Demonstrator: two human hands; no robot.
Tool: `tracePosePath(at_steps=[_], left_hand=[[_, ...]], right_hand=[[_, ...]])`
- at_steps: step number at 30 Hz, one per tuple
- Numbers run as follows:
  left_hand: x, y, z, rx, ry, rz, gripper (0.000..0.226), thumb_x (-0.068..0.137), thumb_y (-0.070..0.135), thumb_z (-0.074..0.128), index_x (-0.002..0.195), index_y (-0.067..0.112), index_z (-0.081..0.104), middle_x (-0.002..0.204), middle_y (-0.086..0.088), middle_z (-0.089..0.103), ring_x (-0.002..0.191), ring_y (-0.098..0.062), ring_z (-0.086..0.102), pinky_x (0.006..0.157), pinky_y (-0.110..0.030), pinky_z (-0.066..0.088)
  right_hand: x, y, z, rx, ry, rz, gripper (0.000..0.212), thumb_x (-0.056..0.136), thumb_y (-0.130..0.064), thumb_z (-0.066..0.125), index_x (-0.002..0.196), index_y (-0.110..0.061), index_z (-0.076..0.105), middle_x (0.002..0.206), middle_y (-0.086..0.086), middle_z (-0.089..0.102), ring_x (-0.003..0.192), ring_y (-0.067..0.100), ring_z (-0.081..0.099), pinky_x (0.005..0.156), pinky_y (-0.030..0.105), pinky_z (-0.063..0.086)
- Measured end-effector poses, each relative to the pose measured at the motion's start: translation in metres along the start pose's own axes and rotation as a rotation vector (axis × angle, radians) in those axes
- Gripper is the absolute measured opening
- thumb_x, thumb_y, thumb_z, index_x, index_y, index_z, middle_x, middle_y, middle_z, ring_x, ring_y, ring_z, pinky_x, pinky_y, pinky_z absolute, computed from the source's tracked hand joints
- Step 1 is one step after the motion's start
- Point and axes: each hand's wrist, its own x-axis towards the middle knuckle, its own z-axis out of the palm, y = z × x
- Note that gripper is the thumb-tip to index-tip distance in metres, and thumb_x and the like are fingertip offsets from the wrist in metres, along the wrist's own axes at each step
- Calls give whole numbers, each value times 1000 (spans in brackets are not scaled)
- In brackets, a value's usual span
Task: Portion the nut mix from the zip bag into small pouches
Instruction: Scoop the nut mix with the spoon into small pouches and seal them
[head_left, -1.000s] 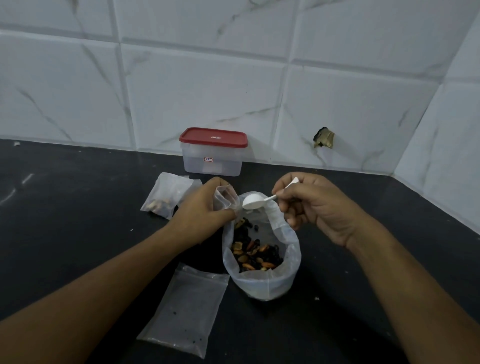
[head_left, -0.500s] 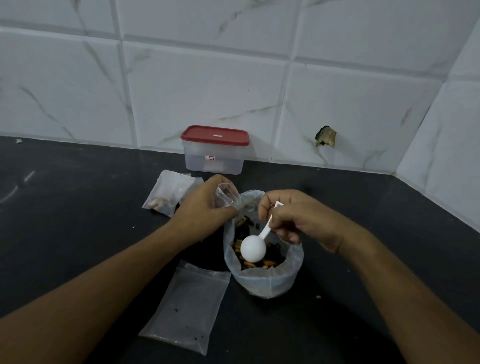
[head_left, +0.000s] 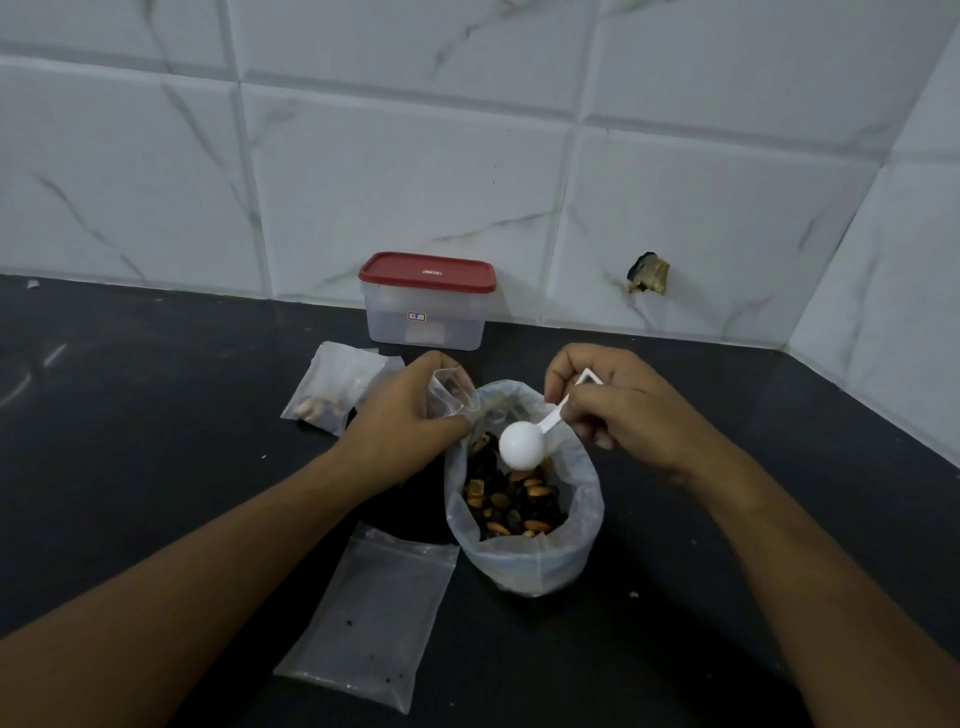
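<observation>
A translucent plastic zip bag (head_left: 535, 569) with its top rolled down stands open on the black stone desk (head_left: 156, 426), about midway between the front and back edges and closer to the right back corner than to the left side. Inside it lies the nut mix (head_left: 511, 506), brown almonds and dark dried pieces, filling the lower part.

The right hand (head_left: 621, 413) is over the bag's far right rim. Its fingers and thumb pinch the handle of a white plastic measuring scoop (head_left: 521, 443). The handle slopes down and to the left, and the round bowl hangs inside the bag's mouth, above the nuts, with its rounded underside facing the camera. What the scoop carries cannot be told.

The left hand (head_left: 410, 418) is at the bag's far left rim. Its fingers are curled around a small clear plastic pouch (head_left: 451, 396), held upright just beside that rim; whether pouch and bag touch cannot be told. The two hands are apart, with the bag's mouth between them.

Toward the front edge, just left of the bag, a flat clear empty pouch (head_left: 374, 618) lies on the desk with a few dark specks in it. Behind the left hand lies a filled pouch (head_left: 332, 389) with pale nuts at its lower end. At the back edge, against the white marble-tiled wall (head_left: 363, 171), stands a clear rectangular plastic box with a red lid (head_left: 427, 304), closed. To its right, a tile shows a dark chipped hole (head_left: 647, 273).
</observation>
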Motion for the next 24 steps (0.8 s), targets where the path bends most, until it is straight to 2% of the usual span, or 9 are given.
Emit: tracePosePath(at_steps=[2, 5, 7, 11, 15, 17, 20, 22, 24], left_hand=[[0, 0, 0, -1, 2, 3, 23, 87, 19, 75, 103, 30, 62, 99, 10, 70, 89, -4, 66, 77, -25, 57], [0, 0, 0, 4, -4, 5, 23, 88, 18, 74, 105, 28, 62, 100, 9, 70, 90, -6, 66, 79, -27, 58], [0, 0, 0, 6, -2, 4, 24, 88, 17, 74, 105, 28, 62, 100, 9, 70, 91, -7, 67, 79, -28, 58], [1, 0, 0, 5, 2, 5, 24, 87, 15, 75, 104, 27, 62, 100, 8, 70, 91, -6, 67, 78, -27, 58], [1, -1, 0, 2, 0, 5, 26, 86, 14, 75, 104, 27, 62, 100, 7, 71, 88, -6, 67, 74, -20, 55], [1, -1, 1, 0, 4, 12, 25, 86, 13, 75, 103, 26, 63, 99, 8, 71, 87, -5, 66, 70, -15, 53], [1, 0, 1, -14, 7, 17, 24, 86, 13, 75, 103, 25, 63, 97, 8, 71, 86, -4, 66, 68, -11, 51], [1, 0, 1, -11, 6, 17, 24, 86, 13, 75, 104, 25, 63, 98, 9, 70, 87, -2, 65, 69, -11, 51], [1, 0, 1, -6, 1, 14, 25, 87, 14, 75, 105, 25, 62, 99, 9, 70, 89, -1, 65, 70, -11, 52]], right_hand=[[-1, -3, -2, 65, -133, 43, 22, 89, 11, 51, 87, -5, 66, 61, 4, 56, 53, 11, 48, 45, 20, 37], [-2, -3, 2, -44, -327, 135, 20, 91, 9, 53, 87, -6, 65, 58, 0, 58, 49, 9, 50, 47, 21, 39], [-1, 0, 3, -99, -286, 150, 19, 90, 7, 54, 85, -8, 65, 57, -2, 58, 49, 8, 50, 48, 22, 38], [-1, 4, -3, -195, -79, 48, 21, 88, 4, 57, 82, -14, 68, 59, -4, 62, 51, 3, 53, 50, 16, 41], [0, 6, -6, -166, -31, 13, 23, 89, 5, 59, 87, -14, 71, 64, 4, 68, 50, 6, 52, 51, 22, 41], [0, 5, -10, -66, -92, 32, 21, 91, 5, 59, 91, -10, 73, 67, 11, 69, 49, 12, 50, 50, 24, 39], [-1, 2, -12, 15, -282, 72, 15, 86, -3, 62, 92, -8, 74, 71, 16, 71, 52, 15, 50, 50, 24, 40], [-2, 2, -7, -19, -407, 111, 15, 88, -4, 63, 94, -9, 75, 73, 14, 71, 53, 14, 52, 52, 24, 41], [-1, 3, -1, -76, -424, 136, 18, 94, 3, 61, 96, -9, 75, 72, 11, 71, 53, 11, 53, 53, 24, 41]])
